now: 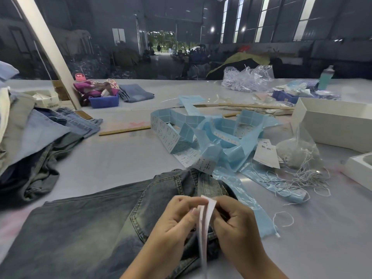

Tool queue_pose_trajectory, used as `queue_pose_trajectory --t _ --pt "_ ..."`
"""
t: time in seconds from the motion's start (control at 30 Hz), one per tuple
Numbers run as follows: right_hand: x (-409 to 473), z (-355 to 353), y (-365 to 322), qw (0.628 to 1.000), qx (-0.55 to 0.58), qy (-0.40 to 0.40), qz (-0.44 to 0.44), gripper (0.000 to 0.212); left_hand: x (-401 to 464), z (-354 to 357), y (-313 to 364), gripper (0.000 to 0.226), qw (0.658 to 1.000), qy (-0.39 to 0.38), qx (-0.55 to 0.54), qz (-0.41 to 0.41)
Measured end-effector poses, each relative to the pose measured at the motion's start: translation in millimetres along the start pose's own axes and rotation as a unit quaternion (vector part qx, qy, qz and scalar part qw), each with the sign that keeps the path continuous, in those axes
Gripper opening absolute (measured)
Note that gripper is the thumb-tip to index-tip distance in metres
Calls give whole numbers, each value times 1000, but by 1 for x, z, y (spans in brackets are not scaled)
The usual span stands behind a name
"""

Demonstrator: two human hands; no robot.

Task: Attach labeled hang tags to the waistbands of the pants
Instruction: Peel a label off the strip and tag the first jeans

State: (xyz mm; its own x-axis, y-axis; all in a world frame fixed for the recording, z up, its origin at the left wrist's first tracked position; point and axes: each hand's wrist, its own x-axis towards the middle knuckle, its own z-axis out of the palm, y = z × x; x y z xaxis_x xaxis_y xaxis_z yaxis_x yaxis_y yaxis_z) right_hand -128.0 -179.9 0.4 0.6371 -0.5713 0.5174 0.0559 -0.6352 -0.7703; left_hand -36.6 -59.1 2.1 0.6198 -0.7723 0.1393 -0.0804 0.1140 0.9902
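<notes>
— Both hands are pinching it?
— Yes: left hand (177, 216) and right hand (234, 222) are curling fingers onto the white hang tag (204, 222), hovering over the jeans (90, 228) waistband.

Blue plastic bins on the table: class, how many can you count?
2: one blue bin far left beside folded jeans; another far right, partly buried under clutter. More may be hidden.

Surface: pale grey table (112, 158)
Near edge: faded jeans (90, 228) lying flat
Left: heap of folded denim (40, 137)
Centre: tangle of blue label strip (211, 137), wooden ruler (124, 130)
Right: clear bag of white strings (298, 152), white box (334, 123)
Far side: blue bin (104, 102), folded jeans (134, 93), teal bottle (326, 77)
</notes>
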Motion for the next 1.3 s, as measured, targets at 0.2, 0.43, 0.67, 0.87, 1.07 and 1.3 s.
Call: queue_pose_trajectory --t 0.2,0.43,0.67,0.87,1.07,1.3 --pt "-11 -21 10 1000 -9 -20 -14 7 10 22 -1 24 998 40 46 -7" --pt "-15 -56 15 999 -21 -23 -24 11 19 48 4 17 999 -9 42 10" --pt "-10 -82 14 985 96 55 131 8 26 73 12 8 987 -117 103 36" --pt "12 -90 10 982 43 -88 159 12 47 62 18 6 975 -121 170 71" --pt "14 -69 18 975 52 -115 183 17 52 44 6 14 958 -115 254 66" --pt "19 -58 21 983 -61 -98 140 18 53 33 5 15 946 -74 303 93"
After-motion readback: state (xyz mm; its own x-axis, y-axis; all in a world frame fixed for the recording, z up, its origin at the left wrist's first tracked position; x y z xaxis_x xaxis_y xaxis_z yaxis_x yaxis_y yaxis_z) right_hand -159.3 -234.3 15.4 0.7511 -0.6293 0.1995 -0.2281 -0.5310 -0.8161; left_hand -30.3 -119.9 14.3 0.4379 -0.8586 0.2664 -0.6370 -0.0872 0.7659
